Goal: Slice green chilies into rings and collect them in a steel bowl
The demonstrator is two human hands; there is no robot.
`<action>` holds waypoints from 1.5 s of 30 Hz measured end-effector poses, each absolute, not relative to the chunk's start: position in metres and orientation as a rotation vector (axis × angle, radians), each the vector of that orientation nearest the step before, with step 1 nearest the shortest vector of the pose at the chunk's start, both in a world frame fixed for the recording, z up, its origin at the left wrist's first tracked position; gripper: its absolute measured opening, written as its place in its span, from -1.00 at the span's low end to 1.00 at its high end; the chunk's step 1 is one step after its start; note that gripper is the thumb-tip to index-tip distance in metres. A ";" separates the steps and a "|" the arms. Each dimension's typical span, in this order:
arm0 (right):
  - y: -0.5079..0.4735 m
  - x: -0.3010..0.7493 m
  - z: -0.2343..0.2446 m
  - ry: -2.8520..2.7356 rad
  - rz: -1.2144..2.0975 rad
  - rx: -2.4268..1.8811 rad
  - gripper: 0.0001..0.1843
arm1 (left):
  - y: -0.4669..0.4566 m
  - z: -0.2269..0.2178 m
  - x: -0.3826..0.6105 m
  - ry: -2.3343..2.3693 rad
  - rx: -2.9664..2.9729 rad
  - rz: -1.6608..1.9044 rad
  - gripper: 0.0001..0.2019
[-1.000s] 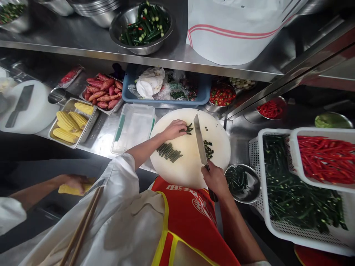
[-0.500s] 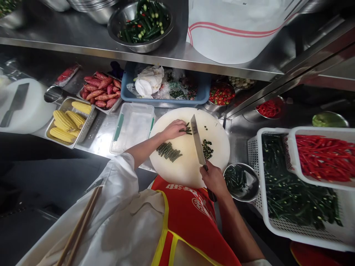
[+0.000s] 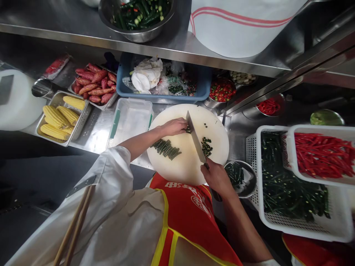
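On the round white cutting board [image 3: 185, 168], my left hand [image 3: 175, 126] presses down with bent fingers on a few dark green vegetable strips [image 3: 188, 129], mostly hidden under the fingertips. My right hand [image 3: 217, 175] is wrapped around the black handle of a cleaver [image 3: 195, 137]. Its blade stands on edge close beside the left fingertips. Small chopped green pieces [image 3: 206, 147] lie to the right of the blade. A neat row of uncut green strips [image 3: 166, 149] rests below my left forearm.
Right of the board stand a metal bowl of green strips [image 3: 253, 184] and white baskets [image 3: 264, 218] holding green and red chillies. Leftward are a clear plastic container [image 3: 130, 118], a corn tray [image 3: 80, 123] and sweet potatoes [image 3: 94, 87]. Behind, a blue bin [image 3: 163, 99] sits under a steel shelf [image 3: 69, 38].
The blade has shifted slightly left, closer to my left fingertips, and less of the held strips shows. The view has tilted a little.
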State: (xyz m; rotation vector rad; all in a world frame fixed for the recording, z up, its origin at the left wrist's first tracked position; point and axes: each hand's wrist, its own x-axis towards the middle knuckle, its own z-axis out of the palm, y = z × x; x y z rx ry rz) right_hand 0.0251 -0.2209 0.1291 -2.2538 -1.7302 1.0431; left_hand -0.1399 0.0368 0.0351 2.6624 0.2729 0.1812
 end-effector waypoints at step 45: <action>-0.250 0.024 0.085 -0.838 1.316 -2.077 -0.80 | 0.050 0.065 -0.108 -0.049 2.521 -0.279 -0.49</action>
